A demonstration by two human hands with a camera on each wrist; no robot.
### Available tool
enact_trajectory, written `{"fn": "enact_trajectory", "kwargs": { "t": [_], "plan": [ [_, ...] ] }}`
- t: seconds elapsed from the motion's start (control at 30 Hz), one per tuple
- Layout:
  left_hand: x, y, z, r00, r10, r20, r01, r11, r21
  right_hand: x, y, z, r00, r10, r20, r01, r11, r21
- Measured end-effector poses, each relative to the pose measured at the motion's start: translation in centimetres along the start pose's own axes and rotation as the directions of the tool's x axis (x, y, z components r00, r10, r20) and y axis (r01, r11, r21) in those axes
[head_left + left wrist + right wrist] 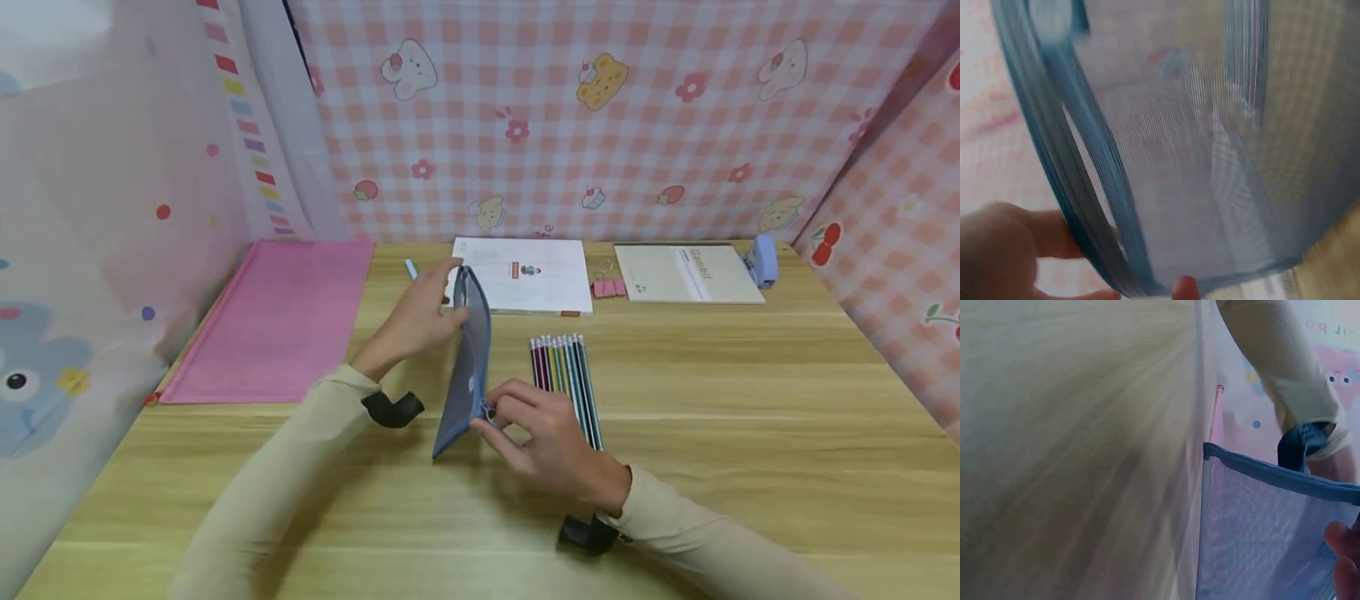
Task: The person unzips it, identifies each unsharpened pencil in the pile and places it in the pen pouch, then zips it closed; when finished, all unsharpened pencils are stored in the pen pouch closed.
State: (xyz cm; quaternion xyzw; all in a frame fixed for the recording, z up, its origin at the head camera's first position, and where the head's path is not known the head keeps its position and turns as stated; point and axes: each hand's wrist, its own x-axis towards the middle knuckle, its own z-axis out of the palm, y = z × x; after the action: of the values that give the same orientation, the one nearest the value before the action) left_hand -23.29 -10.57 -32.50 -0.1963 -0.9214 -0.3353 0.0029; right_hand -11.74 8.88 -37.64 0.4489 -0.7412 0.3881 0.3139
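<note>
A blue mesh zip pouch [471,358] stands on edge between my hands, its zipped side up. My left hand [416,317] pinches the far top corner; in the left wrist view its thumb and fingers [1054,234] lie on both sides of the zip edge, where a thin gap shows along the zip. At the near end my right hand [543,429] pinches the pouch by the zip pull [487,410]. Fingertips [1338,540] show against the mesh [1254,531] in the right wrist view. Several striped pencils [558,367] lie side by side behind my right hand, which partly covers them.
A pink mesh zip folder [270,325] lies at the left. Along the back are a light blue stick [411,268], a white book [555,279], a pink binder clip [608,287], a cream notebook [660,271] and a rounded lilac-blue object [765,260]. A patterned cloth [637,142] hangs behind.
</note>
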Motion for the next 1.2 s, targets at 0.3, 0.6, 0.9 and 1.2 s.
{"fn": "enact_trajectory", "kwargs": {
  "t": [0.3,0.6,0.9,1.2],
  "plan": [
    [-2.9,1.9,0.5,0.987,0.145,-0.069,-0.135,0.983,0.127,-0.8,0.1,0.0,0.993,0.075,0.089,-0.076,0.997,0.014],
    [-3.6,0.9,0.3,0.985,0.145,-0.096,-0.137,0.987,0.083,-1.9,0.7,-2.5,0.909,0.262,0.323,-0.330,0.927,0.178],
    [-4.2,0.7,0.0,0.989,0.119,-0.089,-0.120,0.993,-0.007,0.4,5.2,-4.7,0.613,0.596,0.519,-0.662,0.745,-0.074],
    [-4.9,0.5,0.7,0.992,0.093,-0.091,-0.098,0.994,-0.050,1.5,8.2,-3.6,0.585,0.599,0.546,-0.502,0.797,-0.337]
  ]
}}
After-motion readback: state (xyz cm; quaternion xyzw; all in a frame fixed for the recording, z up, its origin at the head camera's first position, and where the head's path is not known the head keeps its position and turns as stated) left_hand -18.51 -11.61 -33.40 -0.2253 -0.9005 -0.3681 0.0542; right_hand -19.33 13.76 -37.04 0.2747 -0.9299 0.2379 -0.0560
